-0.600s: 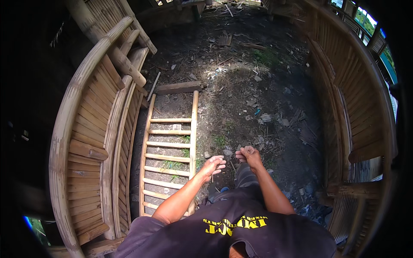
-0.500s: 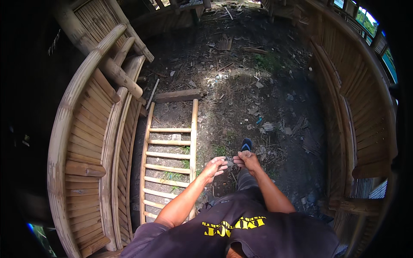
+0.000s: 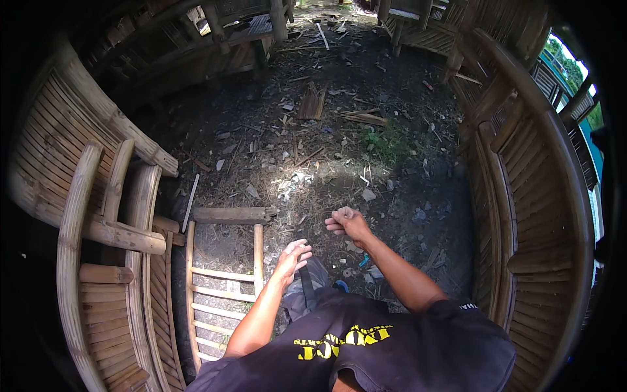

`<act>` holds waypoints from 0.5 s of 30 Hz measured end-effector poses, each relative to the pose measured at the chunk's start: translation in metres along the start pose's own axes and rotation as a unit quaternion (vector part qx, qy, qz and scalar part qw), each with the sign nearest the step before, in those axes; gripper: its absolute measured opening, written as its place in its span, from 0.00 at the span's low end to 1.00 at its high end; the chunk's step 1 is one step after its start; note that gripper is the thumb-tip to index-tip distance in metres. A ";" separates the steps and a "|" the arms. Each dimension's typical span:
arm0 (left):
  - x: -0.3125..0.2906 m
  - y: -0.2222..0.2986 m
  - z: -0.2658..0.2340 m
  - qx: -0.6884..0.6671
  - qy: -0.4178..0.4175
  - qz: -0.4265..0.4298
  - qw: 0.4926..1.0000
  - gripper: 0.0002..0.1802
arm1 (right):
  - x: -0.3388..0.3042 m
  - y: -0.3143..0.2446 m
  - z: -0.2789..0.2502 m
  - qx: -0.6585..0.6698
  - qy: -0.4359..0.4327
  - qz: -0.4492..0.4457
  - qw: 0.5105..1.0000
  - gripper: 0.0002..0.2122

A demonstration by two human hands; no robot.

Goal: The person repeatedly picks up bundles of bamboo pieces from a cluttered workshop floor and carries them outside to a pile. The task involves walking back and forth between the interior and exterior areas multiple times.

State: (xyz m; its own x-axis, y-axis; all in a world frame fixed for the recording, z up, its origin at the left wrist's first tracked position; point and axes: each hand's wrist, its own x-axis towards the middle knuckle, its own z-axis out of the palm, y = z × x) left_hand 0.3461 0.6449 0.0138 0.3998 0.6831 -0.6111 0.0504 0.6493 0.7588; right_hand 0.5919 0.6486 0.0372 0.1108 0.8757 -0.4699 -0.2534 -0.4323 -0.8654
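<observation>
**Bamboo ladder (image 3: 222, 274) near our left grip (image 3: 286, 262)**

We see the ladder stretched along the ground (image 3: 450, 215) at our left, its far end close to a weathered plank (image 3: 232, 215); we cannot tell whether the two touch. Our left grip is loosely open just right of the ladder's rail, fingers slightly bent, with nothing visible in it. Our right grip (image 3: 349, 225) hangs ahead and to the right, fingers curled toward the thumb; we cannot tell whether it pinches anything small. Between us and the plants (image 3: 388, 145) farther off, scraps litter the soil, a blue scrap (image 3: 364, 261) among them. Slatted bamboo seating (image 3: 104, 307) flanks us on the left, a long bamboo wall (image 3: 542, 222) on the right.
</observation>
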 end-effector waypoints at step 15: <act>0.537 0.437 0.087 0.110 -0.100 -0.055 0.987 0.23 | 0.487 -0.313 -0.131 0.076 0.046 -0.037 0.995 0.06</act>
State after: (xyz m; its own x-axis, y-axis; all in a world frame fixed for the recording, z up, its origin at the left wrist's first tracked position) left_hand 0.6622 1.2670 0.0369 0.5531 0.5184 -0.6522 0.2923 0.6123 0.7346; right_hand 0.8509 1.1820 0.0561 0.2206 0.8775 -0.4258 -0.3832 -0.3235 -0.8652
